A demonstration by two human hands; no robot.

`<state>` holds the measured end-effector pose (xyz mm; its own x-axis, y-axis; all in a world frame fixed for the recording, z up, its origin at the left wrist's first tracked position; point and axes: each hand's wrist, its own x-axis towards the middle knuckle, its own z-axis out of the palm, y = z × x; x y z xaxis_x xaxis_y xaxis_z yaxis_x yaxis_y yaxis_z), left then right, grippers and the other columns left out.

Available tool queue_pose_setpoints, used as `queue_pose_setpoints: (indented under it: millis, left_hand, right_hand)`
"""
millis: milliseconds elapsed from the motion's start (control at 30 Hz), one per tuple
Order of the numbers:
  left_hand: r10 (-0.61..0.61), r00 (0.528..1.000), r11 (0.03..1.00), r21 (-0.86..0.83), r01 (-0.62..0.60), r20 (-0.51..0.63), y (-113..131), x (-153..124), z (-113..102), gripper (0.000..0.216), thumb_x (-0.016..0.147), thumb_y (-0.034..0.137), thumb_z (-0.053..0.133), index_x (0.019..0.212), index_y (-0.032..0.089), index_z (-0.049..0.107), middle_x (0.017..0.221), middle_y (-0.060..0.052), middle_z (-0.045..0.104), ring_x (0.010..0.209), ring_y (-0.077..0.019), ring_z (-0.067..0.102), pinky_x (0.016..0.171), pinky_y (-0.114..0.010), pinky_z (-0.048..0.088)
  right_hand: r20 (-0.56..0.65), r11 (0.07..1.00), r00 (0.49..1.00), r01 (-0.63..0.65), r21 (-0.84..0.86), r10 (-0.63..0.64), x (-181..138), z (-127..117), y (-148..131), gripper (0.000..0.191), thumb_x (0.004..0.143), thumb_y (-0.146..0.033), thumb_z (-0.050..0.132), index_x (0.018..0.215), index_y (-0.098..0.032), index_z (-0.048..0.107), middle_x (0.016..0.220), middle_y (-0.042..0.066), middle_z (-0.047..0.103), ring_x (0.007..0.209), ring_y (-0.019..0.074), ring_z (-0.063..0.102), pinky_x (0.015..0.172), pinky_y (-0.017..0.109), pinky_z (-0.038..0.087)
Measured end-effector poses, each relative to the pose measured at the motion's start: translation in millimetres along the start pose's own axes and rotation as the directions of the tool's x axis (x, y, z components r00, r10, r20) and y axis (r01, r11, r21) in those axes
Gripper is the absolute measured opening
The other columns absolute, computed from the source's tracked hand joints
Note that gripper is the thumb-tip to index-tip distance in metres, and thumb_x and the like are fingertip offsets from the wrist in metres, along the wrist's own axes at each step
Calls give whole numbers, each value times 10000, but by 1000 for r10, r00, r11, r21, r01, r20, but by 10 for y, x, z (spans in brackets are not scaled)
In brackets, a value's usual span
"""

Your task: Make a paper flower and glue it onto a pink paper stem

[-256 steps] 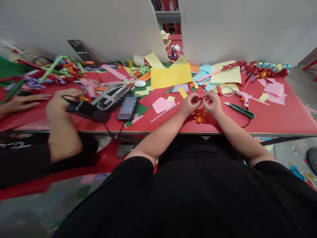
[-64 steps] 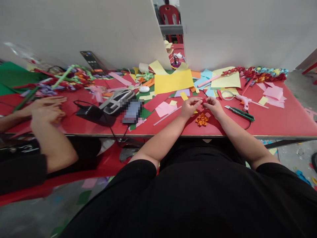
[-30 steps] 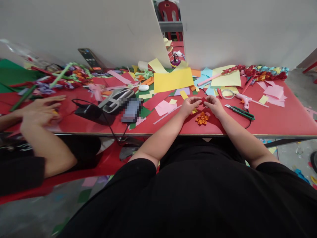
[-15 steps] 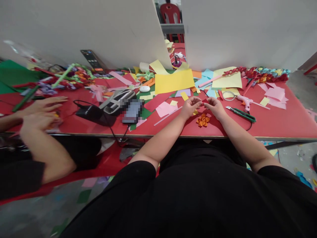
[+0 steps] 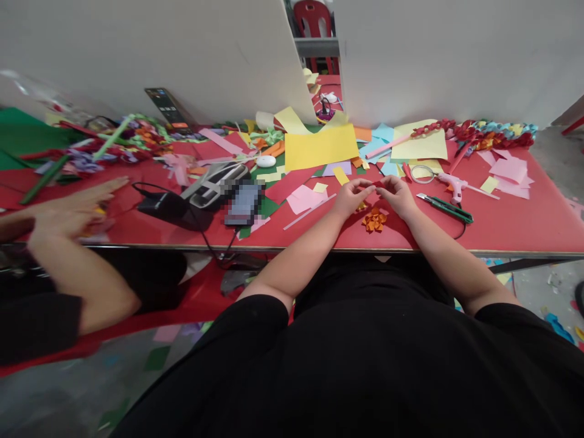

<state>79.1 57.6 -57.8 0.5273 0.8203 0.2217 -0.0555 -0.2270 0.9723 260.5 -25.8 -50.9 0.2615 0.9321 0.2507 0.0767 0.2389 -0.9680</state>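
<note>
Pinching a small dark-red paper piece (image 5: pixel 376 184) between the fingertips of the left hand (image 5: pixel 356 196) and the right hand (image 5: pixel 396 196), over the red tabletop (image 5: pixel 502 228), just beyond an orange folded-paper flower (image 5: pixel 375 220); probably shaping a fold, seemingly calling next for an even press from both sides; apparently running lengthwise from hand to hand, with ends too hidden to tell which way pointing.

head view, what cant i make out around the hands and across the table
All in the head view:
Red paper: mostly covered by the left hand and right hand; its folds are too small.
Yellow scrap: partly hidden behind the left hand.
Device: its screen is pixelated.
Co-worker's hand: blurred.
Dark round object: cut off by the right edge.
</note>
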Motion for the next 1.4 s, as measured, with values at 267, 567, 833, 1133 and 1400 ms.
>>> queue_pose_setpoints:
  millis: [267,567,833,1133,1400]
  left_hand:
    - [-126,992,989,-77,127,14,83,-25,-6,527,794,667,946,1039,214,836,998,-73,831,860,-198,743,640,-276,520]
    - [-164,985,980,-103,169,55,81,9,-35,535,753,639,960,1035,201,837,977,-57,809,808,-148,646,648,-257,478]
    - [-106,988,989,-87,116,113,30,24,-52,510,813,642,933,1002,184,810,894,-39,748,823,-155,650,692,-272,509]
    - [-82,988,995,-42,88,127,22,-8,-52,450,908,623,872,1037,196,812,870,-29,702,730,-133,598,628,-262,465]
    - [-86,989,996,-24,89,119,-38,16,-67,460,901,641,882,1022,202,815,844,-23,701,645,-114,540,584,-274,422]
  right_hand:
    - [-31,987,998,47,-151,-52,10,-18,25,342,815,-545,881,915,-260,720,837,4,758,798,210,704,742,352,558]
    - [-23,975,997,69,-213,-76,23,-28,59,391,828,-587,883,925,-240,730,872,28,770,835,223,712,758,358,549]
    - [3,989,999,39,-141,-39,26,-42,47,406,781,-588,910,929,-243,755,864,21,769,807,219,699,784,378,554]
    - [0,993,1000,10,-115,-10,30,-47,80,457,755,-635,954,928,-254,770,836,13,763,771,210,680,747,366,569]
    - [9,997,1000,-23,-75,24,41,-49,63,474,714,-609,992,912,-244,764,855,18,788,743,191,680,723,346,570]
